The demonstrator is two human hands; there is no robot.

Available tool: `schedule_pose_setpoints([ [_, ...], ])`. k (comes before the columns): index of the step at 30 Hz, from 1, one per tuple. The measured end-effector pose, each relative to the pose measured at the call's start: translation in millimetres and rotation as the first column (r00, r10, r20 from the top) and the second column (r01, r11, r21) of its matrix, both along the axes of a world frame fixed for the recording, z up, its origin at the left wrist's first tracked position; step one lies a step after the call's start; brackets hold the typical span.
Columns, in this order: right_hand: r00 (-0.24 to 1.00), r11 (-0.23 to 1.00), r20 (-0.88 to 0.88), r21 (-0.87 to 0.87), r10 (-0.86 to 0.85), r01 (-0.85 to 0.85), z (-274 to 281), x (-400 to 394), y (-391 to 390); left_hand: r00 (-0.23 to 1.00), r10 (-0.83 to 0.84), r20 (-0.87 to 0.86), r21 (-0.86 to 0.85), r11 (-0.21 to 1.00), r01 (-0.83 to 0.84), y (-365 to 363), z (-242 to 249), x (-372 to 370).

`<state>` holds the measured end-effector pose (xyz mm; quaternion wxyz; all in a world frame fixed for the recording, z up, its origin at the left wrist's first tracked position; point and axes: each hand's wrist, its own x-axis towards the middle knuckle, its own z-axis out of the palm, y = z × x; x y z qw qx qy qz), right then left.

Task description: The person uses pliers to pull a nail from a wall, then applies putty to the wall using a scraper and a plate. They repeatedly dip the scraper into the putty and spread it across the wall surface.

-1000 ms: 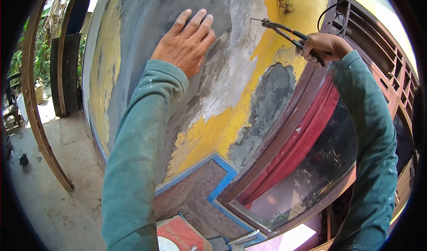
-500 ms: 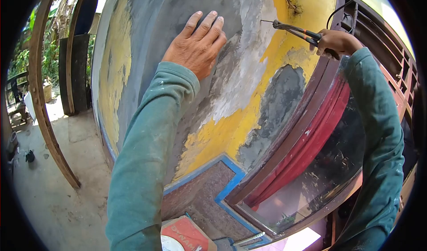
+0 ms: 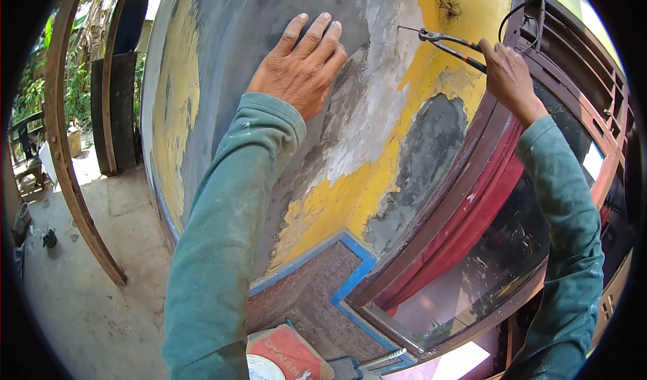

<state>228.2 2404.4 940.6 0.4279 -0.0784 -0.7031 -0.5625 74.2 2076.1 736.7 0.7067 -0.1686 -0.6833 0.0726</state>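
My left hand (image 3: 296,67) lies on the grey, patched wall (image 3: 310,151), its fingers pointing up and a little spread, holding nothing. At the upper right my right hand (image 3: 510,75) grips the handles of long pliers (image 3: 448,42). The handles are parted, and the jaws are at a thin nail or wire (image 3: 408,28) that sticks out at the grey and white strip of wall. Yellow paint (image 3: 357,191) shows around the grey patches.
A red curtain (image 3: 465,225) hangs behind the window at the right. Black cable (image 3: 520,16) loops by the dark frame above. A wooden post (image 3: 59,144) stands at the left. Below are a red Dynamix-like box (image 3: 290,350) and a brush (image 3: 347,368).
My right hand has shifted its hold on the pliers, its fingers now higher on the handles, and the handles stand further apart. My left hand stays nearly in place.
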Motion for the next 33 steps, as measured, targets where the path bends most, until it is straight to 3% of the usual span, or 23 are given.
schedule_pose_setpoints([
  [1, 0.985, 0.899, 0.122, -0.434, 0.124, -0.06, -6, -3, 4, 1.0, -0.006, -0.004, 0.002, 1.0, 0.006, 3, 0, 2],
  [2, 0.985, 0.902, 0.117, -0.427, 0.128, -0.066, 3, -1, 4, 1.0, -0.019, 0.001, 0.002, 1.0, 0.019, 3, 0, 3],
  [4, 0.884, 0.61, 0.297, -0.792, 0.362, 0.016, 30, 2, -2, 1.0, -0.01, 0.011, 0.006, 1.0, 0.01, -5, -2, 2],
  [5, 0.924, 0.712, 0.334, -0.694, 0.186, 0.108, 41, 11, -34, 0.999, -0.014, 0.03, 0.001, 1.0, 0.014, -3, -3, 4],
  [6, 0.947, 0.83, 0.307, -0.549, 0.094, 0.096, 51, 11, -50, 0.999, -0.017, 0.037, 0.003, 1.0, 0.017, -1, 1, 5],
  [8, 0.981, 0.996, 0.194, -0.087, -0.009, 0.026, 60, 9, -48, 0.999, -0.029, 0.022, 0.006, 1.0, 0.029, 2, -1, 4],
  [10, 0.999, 0.914, 0.047, 0.405, 0.017, -0.034, 43, 14, -42, 0.998, -0.023, 0.05, 0.011, 1.0, 0.022, 1, 1, 6],
  [13, 0.999, 0.959, -0.029, 0.283, -0.018, 0.026, 6, 17, -36, 0.999, -0.036, 0.027, 0.02, 0.999, 0.036, 5, 1, 4],
  [16, 0.998, 0.975, 0.011, 0.214, -0.056, 0.052, 36, 7, -36, 1.0, -0.014, 0.025, 0.02, 1.0, 0.014, -2, 0, 2],
  [18, 0.998, 0.949, 0.027, 0.311, -0.055, 0.044, 57, 2, -35, 1.0, -0.012, 0.015, 0.007, 1.0, 0.012, -1, 1, 2],
  [19, 0.999, 0.96, 0.021, 0.28, -0.03, 0.023, 52, 2, -37, 1.0, -0.012, 0.022, 0.016, 1.0, 0.012, -2, 1, 3],
  [22, 0.998, 0.997, 0.02, 0.056, -0.059, 0.058, 1, 13, -49, 0.999, -0.028, 0.038, 0.012, 1.0, 0.028, 1, 0, 3],
  [24, 0.999, 1.0, 0.032, -0.024, 0.011, -0.01, 6, 7, -35, 1.0, -0.003, 0.026, 0.013, 1.0, 0.002, -2, 3, 3],
  [25, 0.968, 0.925, 0.224, -0.379, 0.112, -0.019, 26, 0, -24, 0.999, -0.011, 0.031, 0.02, 1.0, 0.011, -3, 3, 2],
  [26, 0.894, 0.722, 0.364, -0.688, 0.26, 0.07, 23, 4, -35, 0.998, -0.037, 0.041, 0.009, 0.999, 0.037, -1, 1, 3],
  [27, 0.886, 0.288, 0.333, -0.926, 0.322, 0.244, 26, 17, -48, 0.999, -0.024, 0.039, 0.014, 1.0, 0.024, 0, 1, 2],
  [28, 0.886, 0.293, 0.335, -0.925, 0.32, 0.244, 32, 17, -44, 0.999, -0.024, 0.039, 0.019, 1.0, 0.024, 0, 1, 1],
  [30, 0.827, -0.2, 0.188, -0.92, 0.53, 0.337, 44, 14, -33, 0.999, -0.013, 0.047, 0.002, 1.0, 0.013, -1, 1, 1],
  [32, 0.844, -0.236, 0.199, -0.906, 0.497, 0.352, 39, 16, -51, 0.999, -0.003, 0.044, 0.001, 1.0, 0.003, -1, -1, 1],
  [33, 0.883, 0.087, 0.302, -0.953, 0.359, 0.29, 31, 16, -59, 1.0, -0.001, 0.028, 0.001, 1.0, 0.001, 0, 1, 2],
])
